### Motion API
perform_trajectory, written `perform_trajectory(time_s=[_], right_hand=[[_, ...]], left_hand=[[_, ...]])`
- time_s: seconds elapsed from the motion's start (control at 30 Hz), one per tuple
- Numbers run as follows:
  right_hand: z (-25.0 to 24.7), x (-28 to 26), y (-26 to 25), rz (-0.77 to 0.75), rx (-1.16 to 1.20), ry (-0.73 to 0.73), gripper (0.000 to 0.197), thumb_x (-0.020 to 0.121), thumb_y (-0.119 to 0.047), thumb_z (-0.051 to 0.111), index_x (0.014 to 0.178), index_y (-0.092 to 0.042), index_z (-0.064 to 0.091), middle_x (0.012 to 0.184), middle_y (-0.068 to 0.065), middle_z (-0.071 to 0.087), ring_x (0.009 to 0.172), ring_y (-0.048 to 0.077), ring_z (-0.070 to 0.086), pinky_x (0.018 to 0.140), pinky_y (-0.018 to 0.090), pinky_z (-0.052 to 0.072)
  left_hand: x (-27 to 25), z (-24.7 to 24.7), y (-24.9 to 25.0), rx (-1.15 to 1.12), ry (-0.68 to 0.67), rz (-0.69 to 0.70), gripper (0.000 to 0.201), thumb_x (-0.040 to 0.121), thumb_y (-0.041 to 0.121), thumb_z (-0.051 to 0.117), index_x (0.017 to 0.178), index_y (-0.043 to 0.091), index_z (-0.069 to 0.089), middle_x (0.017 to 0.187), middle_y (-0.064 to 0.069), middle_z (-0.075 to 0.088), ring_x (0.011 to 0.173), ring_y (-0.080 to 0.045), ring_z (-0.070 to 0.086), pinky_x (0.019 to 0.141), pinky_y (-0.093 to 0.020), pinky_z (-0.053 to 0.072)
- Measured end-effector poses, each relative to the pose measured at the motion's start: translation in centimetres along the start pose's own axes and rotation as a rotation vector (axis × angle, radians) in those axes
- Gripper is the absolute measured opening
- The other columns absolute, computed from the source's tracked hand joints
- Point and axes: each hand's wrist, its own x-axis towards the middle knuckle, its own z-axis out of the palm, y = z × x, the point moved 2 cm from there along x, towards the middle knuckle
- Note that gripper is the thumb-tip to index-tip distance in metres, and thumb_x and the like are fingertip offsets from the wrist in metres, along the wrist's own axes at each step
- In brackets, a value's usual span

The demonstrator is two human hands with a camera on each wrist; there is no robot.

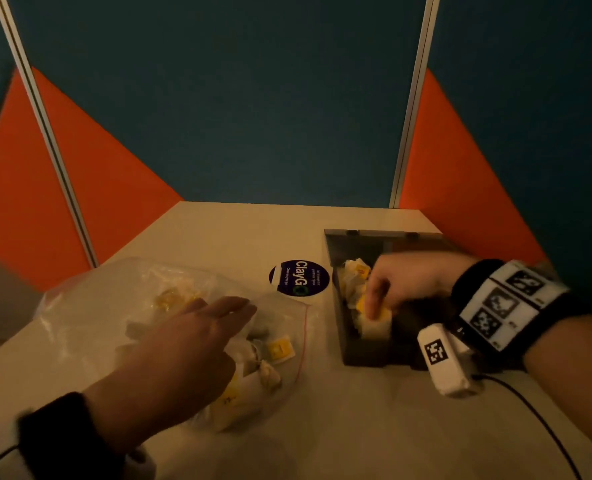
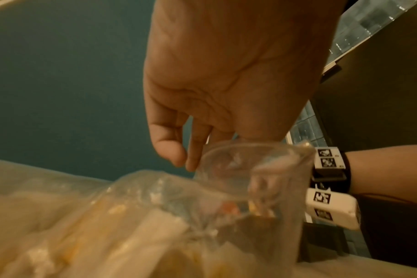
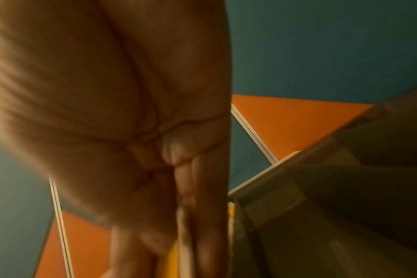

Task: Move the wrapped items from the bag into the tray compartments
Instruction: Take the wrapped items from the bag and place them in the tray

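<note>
The left hand lay flat on the clear plastic bag near the front of the table, its fingers straight and holding nothing. White and yellow wrapped items sat inside the bag under it. Farther back and to the right, the right hand reached down into the dark tray, its fingers pinching one wrapped item in a compartment. More wrapped ones lay just behind it. A round sticker sat between bag and tray.

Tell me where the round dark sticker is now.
In the head view, the sticker lies on the table, between the plastic bag and the dark tray.
</note>
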Motion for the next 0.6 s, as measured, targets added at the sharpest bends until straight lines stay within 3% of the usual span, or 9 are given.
perform_trajectory(time_s=[0.07,0.13,0.23,0.33,0.4,0.47,0.53,0.6], right_hand=[[1.0,1.0,-0.3,0.028,-0.205,-0.126,0.033,0.09,-0.007,0.051,0.113,-0.025,0.067,0.124,-0.004,0.06,0.116,0.017,0.053,0.102,0.036,0.044],[1.1,1.7,-0.8,0.056,-0.313,-0.128,0.037,0.093,-0.011,0.047,0.126,-0.023,0.058,0.129,-0.001,0.056,0.118,0.019,0.051,0.102,0.034,0.044],[1.0,2.5,-1.3,0.075,-0.448,-0.096,0.041,0.093,-0.012,0.046,0.134,-0.018,0.049,0.132,0.005,0.053,0.117,0.022,0.051,0.095,0.032,0.044],[0.4,2.4,-1.5,0.066,-0.488,-0.024,0.04,0.091,-0.015,0.049,0.13,-0.024,0.051,0.135,0.002,0.045,0.121,0.025,0.044,0.096,0.034,0.041],[-0.6,1.2,-2.7,-0.026,-0.295,0.217,0.026,0.087,-0.013,0.053,0.107,-0.027,0.061,0.12,-0.001,0.048,0.116,0.023,0.046,0.094,0.034,0.044],[-0.8,-0.6,-5.0,-0.18,0.058,0.403,0.019,0.085,-0.006,0.055,0.086,-0.023,0.064,0.099,-0.004,0.057,0.1,0.016,0.056,0.08,0.027,0.049],[0.4,-2.1,-7.9,-0.295,0.279,0.307,0.017,0.086,-0.003,0.055,0.088,-0.015,0.067,0.089,-0.003,0.064,0.085,0.01,0.062,0.073,0.024,0.051],[2.5,-2.0,-10.0,-0.339,0.27,0.132,0.02,0.088,-0.005,0.053,0.102,-0.009,0.066,0.094,0.001,0.067,0.083,0.012,0.064,0.07,0.025,0.053]], left_hand=[[-0.2,-0.2,-0.1,0.004,0.004,-0.039,0.068,0.089,0.021,0.042,0.143,0.04,0.006,0.151,0.021,0.008,0.124,-0.007,0.029,0.092,-0.016,0.035],[-0.2,-0.6,-0.2,0.016,0.011,-0.097,0.07,0.088,0.023,0.042,0.143,0.04,0.003,0.151,0.022,0.004,0.117,-0.007,0.039,0.082,-0.016,0.041],[-0.1,-1.2,-0.5,0.016,0.037,-0.174,0.072,0.086,0.023,0.043,0.142,0.041,0.002,0.151,0.024,0.003,0.088,-0.004,0.049,0.056,-0.012,0.04],[0.0,-1.3,-0.9,0.02,0.048,-0.207,0.072,0.084,0.022,0.043,0.142,0.04,0.003,0.151,0.023,0.004,0.079,-0.007,0.05,0.056,-0.015,0.044],[0.0,-0.8,-1.1,0.015,0.035,-0.212,0.073,0.084,0.021,0.044,0.142,0.04,0.003,0.151,0.022,0.003,0.075,-0.007,0.048,0.056,-0.016,0.046],[0.2,-0.3,-1.2,-0.01,0.013,-0.212,0.073,0.084,0.02,0.044,0.142,0.04,0.004,0.152,0.021,0.003,0.078,-0.007,0.052,0.059,-0.02,0.051],[0.3,0.1,-1.0,-0.026,0.0,-0.204,0.072,0.084,0.02,0.043,0.142,0.04,0.005,0.151,0.021,0.003,0.087,-0.008,0.056,0.065,-0.023,0.053],[0.4,0.2,-1.1,-0.035,0.008,-0.202,0.072,0.085,0.019,0.044,0.143,0.037,0.007,0.151,0.02,0.004,0.093,-0.008,0.056,0.066,-0.02,0.051]])
